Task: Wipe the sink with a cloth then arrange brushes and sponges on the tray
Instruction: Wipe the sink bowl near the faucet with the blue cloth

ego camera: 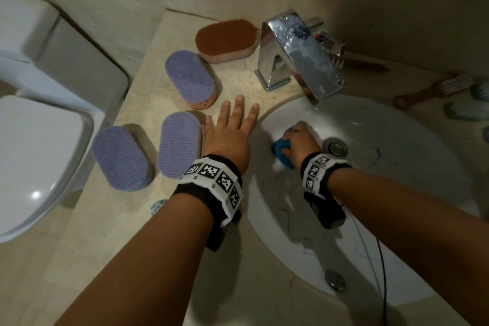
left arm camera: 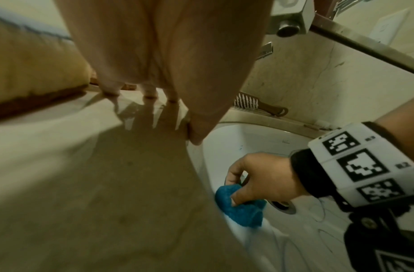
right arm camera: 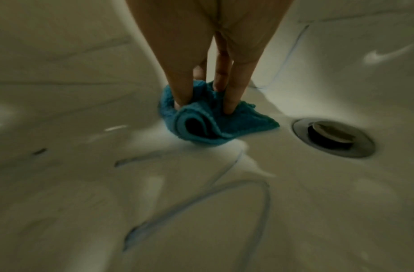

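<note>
Wiping is under way and far from finished — the right hand [ego camera: 299,140] bunches a blue cloth [right arm camera: 201,121] and presses it onto the sink [ego camera: 397,167] wall just left of the drain [ego camera: 335,146], fingers curled into the folds. Thin blue-grey scribbles still mark the basin on the near side of the drain, so, as I judge it, much of the bowl is left to clean.

The left hand [ego camera: 230,135] lies flat on the desk [ego camera: 132,219] left of the drain, fingers spread and straight, holding nothing.

None of the arranging has begun. Three purple sponges [ego camera: 189,77] and a brown sponge [ego camera: 226,40] sit loose on the desk, left of the drain and beyond it; brushes [ego camera: 434,88] lie scattered to the right of the drain, near the wall, one more behind the tap [ego camera: 299,55].

No tray shows in any view — where it stands I cannot tell. The brushes at the right edge are dim and cut off, so their count is uncertain, and a small bluish thing by the left forearm is too hidden to name.
</note>
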The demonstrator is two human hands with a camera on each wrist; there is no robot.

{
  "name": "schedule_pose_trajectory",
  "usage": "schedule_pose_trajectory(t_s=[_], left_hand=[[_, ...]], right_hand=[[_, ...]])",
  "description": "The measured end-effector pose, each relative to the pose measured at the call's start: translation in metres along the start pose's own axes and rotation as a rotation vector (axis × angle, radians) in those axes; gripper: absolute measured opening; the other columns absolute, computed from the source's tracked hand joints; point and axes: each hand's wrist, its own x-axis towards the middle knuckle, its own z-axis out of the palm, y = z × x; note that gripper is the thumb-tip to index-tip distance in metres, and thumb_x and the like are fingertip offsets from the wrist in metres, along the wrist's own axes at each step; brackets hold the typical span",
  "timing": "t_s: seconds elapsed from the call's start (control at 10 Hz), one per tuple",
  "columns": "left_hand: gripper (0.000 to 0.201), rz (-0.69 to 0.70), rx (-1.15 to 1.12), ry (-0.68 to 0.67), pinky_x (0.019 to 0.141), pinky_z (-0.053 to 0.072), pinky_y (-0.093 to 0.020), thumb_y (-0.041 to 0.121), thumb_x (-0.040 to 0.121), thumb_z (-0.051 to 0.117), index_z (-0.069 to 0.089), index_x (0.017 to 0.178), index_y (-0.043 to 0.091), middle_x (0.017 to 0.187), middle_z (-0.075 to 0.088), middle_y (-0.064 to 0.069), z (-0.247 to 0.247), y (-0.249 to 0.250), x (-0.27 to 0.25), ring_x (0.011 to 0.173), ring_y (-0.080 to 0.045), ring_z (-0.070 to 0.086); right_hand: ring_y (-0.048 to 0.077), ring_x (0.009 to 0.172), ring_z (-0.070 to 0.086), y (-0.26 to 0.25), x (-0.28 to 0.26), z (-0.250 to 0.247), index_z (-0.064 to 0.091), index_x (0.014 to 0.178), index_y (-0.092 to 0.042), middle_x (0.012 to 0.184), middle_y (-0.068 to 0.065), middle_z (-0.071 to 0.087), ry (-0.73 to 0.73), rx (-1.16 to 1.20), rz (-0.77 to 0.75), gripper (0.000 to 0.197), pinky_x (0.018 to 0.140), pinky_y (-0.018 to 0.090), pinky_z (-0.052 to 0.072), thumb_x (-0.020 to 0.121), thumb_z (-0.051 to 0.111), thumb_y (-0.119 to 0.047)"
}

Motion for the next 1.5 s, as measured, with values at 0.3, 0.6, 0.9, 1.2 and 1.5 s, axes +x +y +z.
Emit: schedule_pose_trajectory(t_s=[0.3,0.6,0.9,1.2,1.5], left_hand=[[0.086,0.011,0.015,-0.035,0.117,0.001,-0.054,0.009,0.094,0.045,-0.017,0.148,0.033,0.156,-0.025,0.001,-0.004,0.001,-0.002,0.146,-0.027,-0.017],[0.083,0.002,0.033,-0.008,0.117,0.000,-0.053,0.010,0.095,0.043,-0.017,0.148,0.032,0.157,-0.025,0.001,0.000,0.000,0.000,0.146,-0.027,-0.017],[0.080,0.007,0.068,-0.055,0.118,0.001,-0.051,0.013,0.096,0.041,-0.019,0.148,0.026,0.156,-0.026,-0.004,-0.005,0.003,-0.009,0.146,-0.028,-0.016],[0.073,0.010,0.017,-0.128,0.121,0.002,-0.047,0.014,0.098,0.037,-0.015,0.150,0.021,0.157,-0.024,-0.008,-0.006,-0.002,-0.038,0.147,-0.028,-0.015],[0.071,0.039,-0.004,-0.120,0.119,0.003,-0.047,0.016,0.098,0.035,-0.012,0.150,0.020,0.157,-0.022,-0.008,-0.005,-0.005,-0.038,0.147,-0.028,-0.014]], right_hand=[[0.035,0.110,0.053,0.006,-0.020,0.012,0.058,0.105,-0.009,0.110,0.017,0.054,-0.167,-0.220,-0.143,0.018,0.087,0.038,0.043,0.088,0.052,-0.008],[0.031,0.116,0.050,0.005,0.000,0.001,0.059,0.120,-0.010,0.130,0.016,0.048,0.056,-0.059,-0.042,0.031,0.092,0.029,0.041,0.090,0.051,-0.010],[0.030,0.116,0.054,0.002,-0.028,-0.004,0.067,0.112,-0.007,0.123,0.014,0.057,-0.154,-0.056,-0.116,0.029,0.097,0.028,0.042,0.084,0.059,-0.004],[0.013,0.074,0.057,-0.039,-0.057,-0.021,0.048,0.125,0.011,0.090,0.005,0.060,-0.115,1.013,0.220,0.033,0.067,0.019,0.049,0.094,0.041,0.003],[0.020,0.097,0.061,-0.059,-0.062,-0.008,0.055,0.119,-0.003,0.108,0.010,0.062,-0.162,1.351,0.219,0.034,0.093,0.030,0.047,0.086,0.061,0.003]])
